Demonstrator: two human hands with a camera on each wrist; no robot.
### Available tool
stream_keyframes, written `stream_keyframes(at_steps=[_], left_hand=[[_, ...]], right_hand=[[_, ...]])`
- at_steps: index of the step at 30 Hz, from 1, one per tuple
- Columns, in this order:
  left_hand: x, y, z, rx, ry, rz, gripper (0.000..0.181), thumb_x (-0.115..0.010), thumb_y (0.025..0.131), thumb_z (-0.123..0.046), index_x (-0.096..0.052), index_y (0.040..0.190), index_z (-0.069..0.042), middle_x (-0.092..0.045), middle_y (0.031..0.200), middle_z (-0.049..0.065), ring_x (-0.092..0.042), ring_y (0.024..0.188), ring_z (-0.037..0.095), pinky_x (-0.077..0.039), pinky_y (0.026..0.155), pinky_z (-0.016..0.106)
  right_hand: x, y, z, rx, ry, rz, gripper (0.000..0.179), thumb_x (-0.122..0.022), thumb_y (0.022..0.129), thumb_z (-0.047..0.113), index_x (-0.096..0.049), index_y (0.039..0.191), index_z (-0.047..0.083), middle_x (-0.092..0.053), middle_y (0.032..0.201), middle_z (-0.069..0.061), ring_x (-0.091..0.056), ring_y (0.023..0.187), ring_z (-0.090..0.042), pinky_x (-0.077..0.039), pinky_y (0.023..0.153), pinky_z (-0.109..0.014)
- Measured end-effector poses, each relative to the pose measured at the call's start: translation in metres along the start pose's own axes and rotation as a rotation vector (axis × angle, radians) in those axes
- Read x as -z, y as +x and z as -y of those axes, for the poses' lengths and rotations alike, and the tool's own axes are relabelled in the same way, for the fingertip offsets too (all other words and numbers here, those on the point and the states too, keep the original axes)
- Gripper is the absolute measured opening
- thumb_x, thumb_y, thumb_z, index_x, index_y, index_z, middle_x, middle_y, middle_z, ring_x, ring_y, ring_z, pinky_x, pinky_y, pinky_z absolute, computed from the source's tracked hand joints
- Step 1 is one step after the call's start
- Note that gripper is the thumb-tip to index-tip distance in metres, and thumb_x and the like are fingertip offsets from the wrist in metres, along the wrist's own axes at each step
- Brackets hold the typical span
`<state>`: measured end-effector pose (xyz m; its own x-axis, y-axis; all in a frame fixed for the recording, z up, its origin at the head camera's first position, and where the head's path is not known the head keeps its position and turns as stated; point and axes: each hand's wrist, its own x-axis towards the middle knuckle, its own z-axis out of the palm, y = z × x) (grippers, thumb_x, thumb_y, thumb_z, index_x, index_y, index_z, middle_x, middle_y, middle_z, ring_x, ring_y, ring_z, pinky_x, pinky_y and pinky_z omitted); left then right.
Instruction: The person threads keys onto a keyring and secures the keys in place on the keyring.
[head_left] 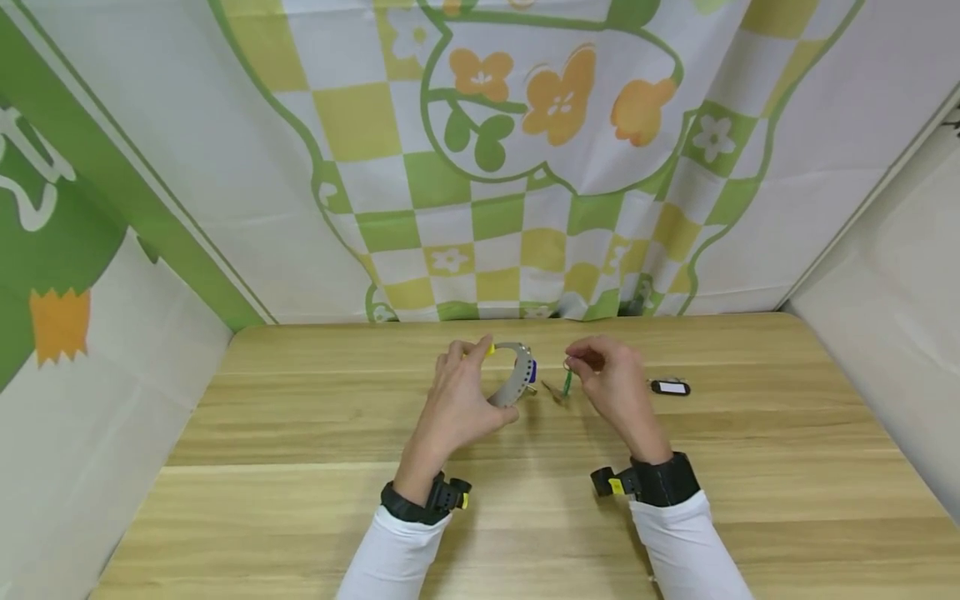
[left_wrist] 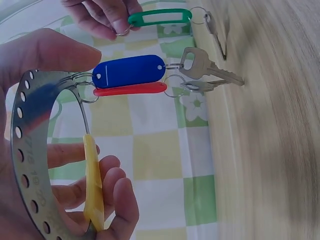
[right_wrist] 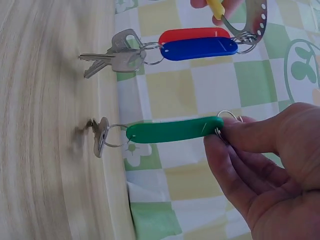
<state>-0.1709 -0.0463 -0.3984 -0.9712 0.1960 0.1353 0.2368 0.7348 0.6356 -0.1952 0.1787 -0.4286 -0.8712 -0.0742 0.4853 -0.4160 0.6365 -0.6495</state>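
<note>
My left hand (head_left: 459, 398) grips a large metal key ring (left_wrist: 21, 145) with a row of numbered holes and a yellow sleeve (left_wrist: 93, 180). From it hang a blue key tag (left_wrist: 129, 71) and a red key tag (left_wrist: 131, 89), each with silver keys (left_wrist: 197, 64). Between thumb and fingertips, my right hand (right_wrist: 270, 165) pinches the small wire ring of a green key tag (right_wrist: 172, 130). The key (right_wrist: 100, 136) on that tag's other end is close to the tabletop; whether it touches cannot be told. The two hands are apart, the green tag right of the large ring.
A black key tag (head_left: 670, 387) with a white label lies on the wooden table (head_left: 300, 467), right of my right hand. Behind the table's far edge hangs a green, yellow and white patterned cloth (head_left: 442, 217). White walls (head_left: 885, 317) stand at both sides.
</note>
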Motion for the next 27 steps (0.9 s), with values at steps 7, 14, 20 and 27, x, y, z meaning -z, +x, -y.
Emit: stream_keyframes(at_steps=[7, 14, 20, 27], left_hand=[[0.0004, 0.0000, -0.0009, 0.000, 0.060, 0.009, 0.109, -0.096, 0.062, -0.023, -0.041, 0.154, -0.004, -0.047, 0.139, 0.024, -0.047, 0.116, 0.039, -0.051, 0.086, 0.050], [0.0000, -0.0009, 0.0010, -0.002, 0.132, 0.035, 0.108, -0.097, 0.059, -0.021, -0.043, 0.151, -0.005, -0.045, 0.138, 0.022, -0.043, 0.119, 0.039, -0.046, 0.090, 0.053], [-0.0004, -0.0015, 0.0023, 0.007, 0.222, 0.056, 0.106, -0.096, 0.058, -0.021, -0.043, 0.149, -0.005, -0.043, 0.138, 0.024, -0.042, 0.121, 0.040, -0.043, 0.093, 0.055], [-0.0022, -0.0014, 0.0037, 0.018, 0.298, 0.071, 0.111, -0.098, 0.056, -0.023, -0.042, 0.150, -0.003, -0.045, 0.137, 0.026, -0.044, 0.119, 0.040, -0.044, 0.090, 0.051]], right_hand=[[0.0023, 0.0010, 0.0006, -0.025, 0.014, 0.003, 0.011, -0.079, 0.083, -0.007, -0.074, 0.090, 0.001, -0.072, 0.085, -0.010, -0.071, 0.076, -0.024, -0.058, 0.068, -0.040], [0.0053, 0.0029, 0.0021, -0.018, -0.014, 0.016, 0.014, -0.082, 0.079, -0.006, -0.072, 0.082, 0.004, -0.068, 0.081, -0.008, -0.068, 0.073, -0.022, -0.058, 0.066, -0.037], [0.0091, 0.0030, 0.0064, -0.040, -0.022, 0.146, 0.016, -0.083, 0.081, 0.000, -0.070, 0.080, 0.008, -0.068, 0.076, -0.002, -0.066, 0.070, -0.017, -0.057, 0.064, -0.034], [0.0087, 0.0022, 0.0073, -0.072, 0.001, 0.271, 0.015, -0.084, 0.082, 0.005, -0.070, 0.080, 0.011, -0.066, 0.073, 0.003, -0.063, 0.067, -0.012, -0.054, 0.062, -0.031]])
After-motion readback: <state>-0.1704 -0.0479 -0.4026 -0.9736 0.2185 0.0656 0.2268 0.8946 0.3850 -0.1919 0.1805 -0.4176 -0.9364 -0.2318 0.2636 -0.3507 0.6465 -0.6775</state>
